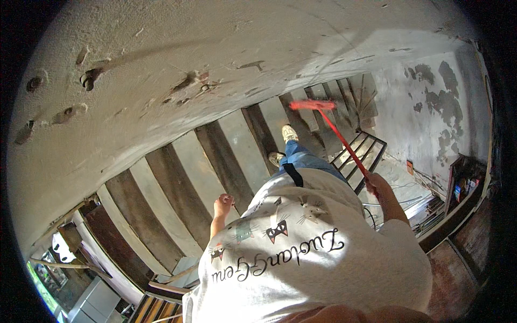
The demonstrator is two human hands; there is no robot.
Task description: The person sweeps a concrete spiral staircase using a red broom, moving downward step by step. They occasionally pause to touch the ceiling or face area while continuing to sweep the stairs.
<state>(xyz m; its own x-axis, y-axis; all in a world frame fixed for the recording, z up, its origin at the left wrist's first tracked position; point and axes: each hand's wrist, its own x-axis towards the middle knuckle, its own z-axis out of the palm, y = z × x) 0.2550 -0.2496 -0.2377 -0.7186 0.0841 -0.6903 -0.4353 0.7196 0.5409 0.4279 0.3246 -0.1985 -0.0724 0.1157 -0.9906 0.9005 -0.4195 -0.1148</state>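
My right hand [378, 185] is closed round the handle of a red broom [340, 138]. The broom reaches forward and to the left, with its wide red head [312, 105] over the upper part of the stairs in view. My left hand [224, 204] hangs beside my body above the steps [231, 137], its fingers curled in and nothing visible in them. Two light shoes [290, 133] show on the stairs, below my blue trousers and printed white shirt.
A rough pale wall [151, 81] with holes borders the stairs at left. Right of them stands a dark metal railing [371, 146], near a wall with peeling paint [409, 107]. A dark wooden box [455, 177] with things in it stands far right; a pale cabinet [97, 301] is lower left.
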